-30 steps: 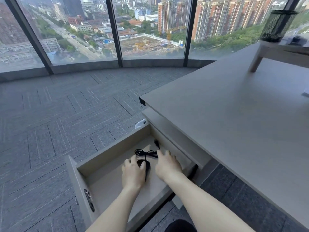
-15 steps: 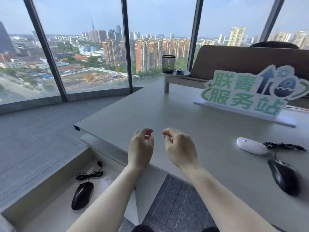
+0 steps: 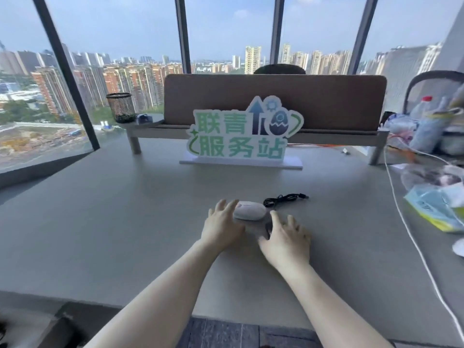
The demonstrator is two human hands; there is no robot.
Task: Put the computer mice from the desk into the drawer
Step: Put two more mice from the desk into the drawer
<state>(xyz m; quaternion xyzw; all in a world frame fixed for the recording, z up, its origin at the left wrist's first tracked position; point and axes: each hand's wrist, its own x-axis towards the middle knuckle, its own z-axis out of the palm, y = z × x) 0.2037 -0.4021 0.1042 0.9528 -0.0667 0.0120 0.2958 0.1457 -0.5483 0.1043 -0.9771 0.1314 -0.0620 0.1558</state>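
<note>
Since a second ago we have swung from the drawer back to the flat grey desk (image 3: 125, 222); one black mouse already lies in the drawer, so we judge two remain. Left hand (image 3: 221, 228), fingers spread, touches the white oval mouse (image 3: 249, 210) at centre, long axis 9-to-3; right hand (image 3: 286, 241), fingers splayed, covers the black corded mouse (image 3: 268, 226), grip and heading indeterminate; cable (image 3: 283, 198) at 1 o'clock.

I see a grey desk (image 3: 125, 209). A green sign (image 3: 242, 133) stands at its middle back. Nearer me than the sign lie a white mouse (image 3: 249, 210) and coiled black cable (image 3: 283, 198); right of the sign, plastic bags (image 3: 437, 197).
</note>
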